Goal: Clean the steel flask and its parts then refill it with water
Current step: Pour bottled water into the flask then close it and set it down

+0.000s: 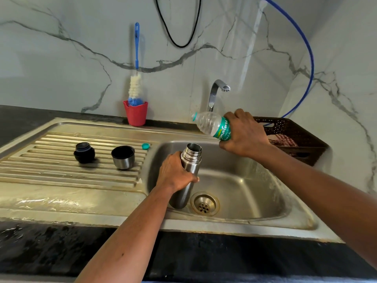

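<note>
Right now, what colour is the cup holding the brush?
The cup is red; head view.

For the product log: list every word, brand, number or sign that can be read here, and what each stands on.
"gnature": yellow script on the green label of the plastic bottle in the right hand; the word's start is hidden.
Smaller print on that label: too blurred to read.
No lettering visible on the steel flask in the left hand.
</note>
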